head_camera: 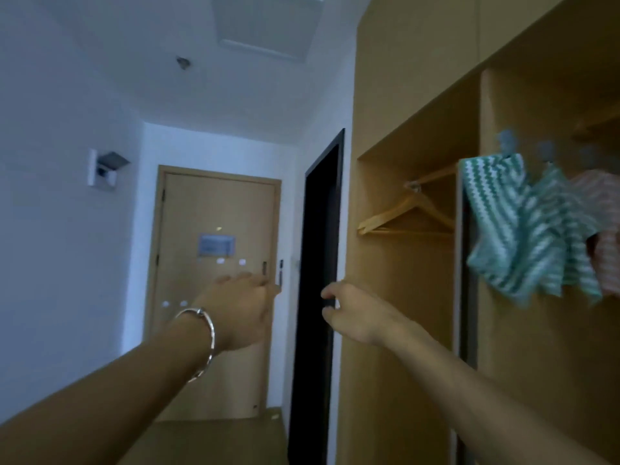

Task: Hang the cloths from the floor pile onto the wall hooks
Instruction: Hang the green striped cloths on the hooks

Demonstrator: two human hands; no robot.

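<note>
Two green-and-white striped cloths [496, 213] [550, 236] hang from grey wall hooks [507, 140] on the wooden panel at the right. A pink striped cloth [604, 209] hangs beside them at the frame's edge. My left hand [240, 310], with a silver bangle on its wrist, is raised in mid-air in front of the door and holds nothing. My right hand [355, 313] floats left of the cloths with fingers loosely curled and nothing in them. The floor pile is out of view.
An open wardrobe bay [402, 203] with a wooden hanger [406, 216] on a rail stands left of the hooks. A dark doorway [318, 280] and a wooden entrance door [218, 263] lie ahead down the corridor. A white wall runs along the left.
</note>
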